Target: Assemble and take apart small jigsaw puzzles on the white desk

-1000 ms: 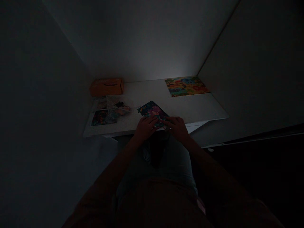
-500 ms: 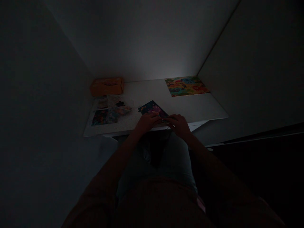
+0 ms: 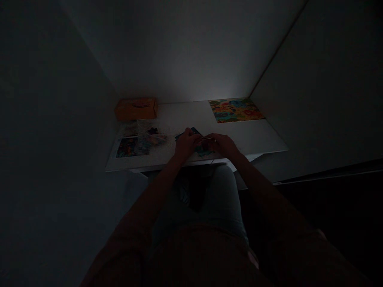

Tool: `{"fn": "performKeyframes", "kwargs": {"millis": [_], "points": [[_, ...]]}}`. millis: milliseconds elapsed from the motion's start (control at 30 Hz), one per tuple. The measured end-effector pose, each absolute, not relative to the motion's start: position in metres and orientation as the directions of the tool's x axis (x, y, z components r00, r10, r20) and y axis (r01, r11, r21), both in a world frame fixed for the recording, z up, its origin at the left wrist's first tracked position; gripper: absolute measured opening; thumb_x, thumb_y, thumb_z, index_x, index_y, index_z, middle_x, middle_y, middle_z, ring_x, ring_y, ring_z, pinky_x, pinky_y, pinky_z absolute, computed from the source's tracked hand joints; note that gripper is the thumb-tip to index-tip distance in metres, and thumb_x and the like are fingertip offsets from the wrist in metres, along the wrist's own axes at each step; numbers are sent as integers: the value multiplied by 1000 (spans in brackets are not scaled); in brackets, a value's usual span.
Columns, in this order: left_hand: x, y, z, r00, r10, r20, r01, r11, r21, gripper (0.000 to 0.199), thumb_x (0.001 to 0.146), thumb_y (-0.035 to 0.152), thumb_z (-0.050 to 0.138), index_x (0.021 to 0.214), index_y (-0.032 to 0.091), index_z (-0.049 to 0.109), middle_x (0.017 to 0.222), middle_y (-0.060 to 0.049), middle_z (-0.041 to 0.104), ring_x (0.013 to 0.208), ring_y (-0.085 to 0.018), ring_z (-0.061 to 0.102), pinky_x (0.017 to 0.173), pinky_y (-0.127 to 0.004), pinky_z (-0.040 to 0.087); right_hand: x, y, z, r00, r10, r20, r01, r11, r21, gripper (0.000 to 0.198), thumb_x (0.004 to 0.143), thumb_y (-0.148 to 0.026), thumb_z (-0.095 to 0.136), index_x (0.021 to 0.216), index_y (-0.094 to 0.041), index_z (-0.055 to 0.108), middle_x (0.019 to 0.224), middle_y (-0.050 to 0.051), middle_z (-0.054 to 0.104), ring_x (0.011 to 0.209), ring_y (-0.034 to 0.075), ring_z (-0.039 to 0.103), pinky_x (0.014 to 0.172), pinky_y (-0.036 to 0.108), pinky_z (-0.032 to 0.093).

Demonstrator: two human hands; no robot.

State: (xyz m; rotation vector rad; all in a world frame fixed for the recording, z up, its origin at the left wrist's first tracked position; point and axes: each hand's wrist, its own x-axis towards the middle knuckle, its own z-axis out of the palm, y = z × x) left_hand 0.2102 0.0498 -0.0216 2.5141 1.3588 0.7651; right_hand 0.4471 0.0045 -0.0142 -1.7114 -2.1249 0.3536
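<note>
The person's left hand [image 3: 186,143] and right hand [image 3: 224,145] pinch, fingers nearly closed, a dark, multicoloured, flat printed sheet [image 3: 204,150] (dimly lit) at the white rectangular table's [image 3: 248,137] front.

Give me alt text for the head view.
A person's left hand and right hand handle a dark colourful picture at a dim white table. An orange box and clear bag lie left; a brighter picture lies back right.

The scene is very dim, palest low on the back wall [image 3: 223,85], the hands [image 3: 185,146] murky and dark.
</note>
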Motion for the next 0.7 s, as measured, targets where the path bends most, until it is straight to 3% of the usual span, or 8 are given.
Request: {"fn": "performKeyframes", "kwargs": {"millis": [133,333,500,600,700], "points": [[209,52,-24,435,842,320,753,-535,384,31,114,47,66,132,32,86,124,-10,65,94,-22,70,76,-32,55,448,27,-12,-224,970,99,865,244,-438,29,113,-22,60,134,-20,80,123,8,79,109,21,76,97,29,56],[204,31,-25,449,833,324,764,-546,344,50,110,31,66,159,22,68,143,-17,66,123,-31,68,104,-42,58,445,42,-26,-183,957,226,818,276,-505,41,104,-15,56,139,-16,78,129,11,75,117,22,72,111,35,56],[192,-5,-28,449,816,364,758,-564,327,68,101,52,80,157,17,64,155,-22,62,147,-37,57,121,-54,49,440,41,-48,-133,952,276,833,259,-489,54,101,-16,50,150,-12,72,137,17,64,125,25,65,119,41,56],[185,-21,-33,502,801,328,750,-591,297,84,98,68,80,163,17,59,164,-23,58,154,-40,53,128,-58,42,442,32,-59,-269,923,276,786,375,-491,59,104,-23,54,160,-12,66,145,19,57,133,25,62,124,42,55],[186,-25,-37,544,794,271,750,-605,267,90,100,72,77,167,16,55,171,-23,53,160,-41,49,133,-59,36,451,17,-64,-366,886,285,755,462,-465,63,106,-38,64,166,-17,62,162,20,47,141,27,60,127,45,52]]}}
